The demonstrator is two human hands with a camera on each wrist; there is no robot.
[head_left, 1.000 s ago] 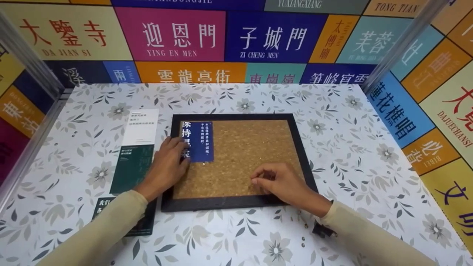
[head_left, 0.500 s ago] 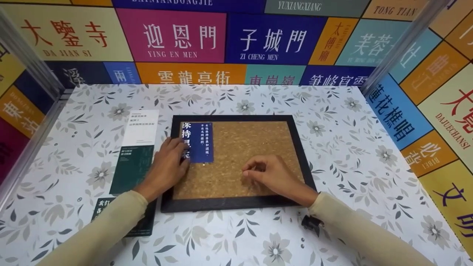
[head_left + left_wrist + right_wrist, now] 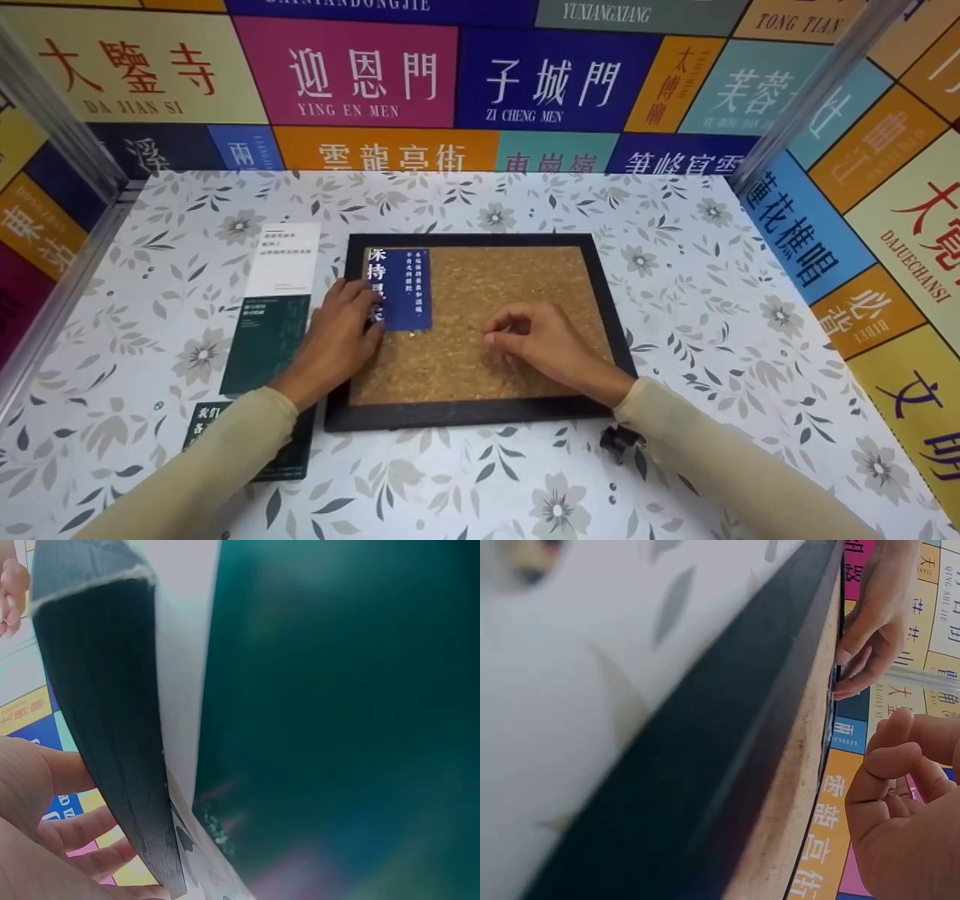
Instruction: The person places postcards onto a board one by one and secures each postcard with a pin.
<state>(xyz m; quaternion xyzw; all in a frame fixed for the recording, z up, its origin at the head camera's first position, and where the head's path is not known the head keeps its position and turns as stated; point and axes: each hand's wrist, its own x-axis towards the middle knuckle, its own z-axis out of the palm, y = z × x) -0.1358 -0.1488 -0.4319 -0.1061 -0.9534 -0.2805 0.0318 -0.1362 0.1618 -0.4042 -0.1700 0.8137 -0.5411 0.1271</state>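
Note:
A black-framed cork board (image 3: 480,360) lies flat on the table. A blue card with white characters (image 3: 409,289) lies at its upper left. My left hand (image 3: 341,326) rests over the board's left frame edge, its fingertips on the card's left side; the left wrist view shows the frame (image 3: 112,705) close beside that hand. My right hand (image 3: 547,341) hovers above the middle of the cork, fingers curled, thumb and index fingertips together. In the right wrist view I see nothing between the fingertips of this hand (image 3: 904,795). A small glint shows at the card's lower edge.
Left of the board lie a white card (image 3: 286,259), a green card (image 3: 262,345) and a dark green card (image 3: 289,454), partly under my left forearm. A small black device (image 3: 619,442) is at my right wrist. Panels (image 3: 360,71) with printed characters stand behind the flower-patterned table (image 3: 480,487).
My right hand has moved left and slightly away from me over the cork, fingers still curled. My left hand, the card and the board have stayed in place.

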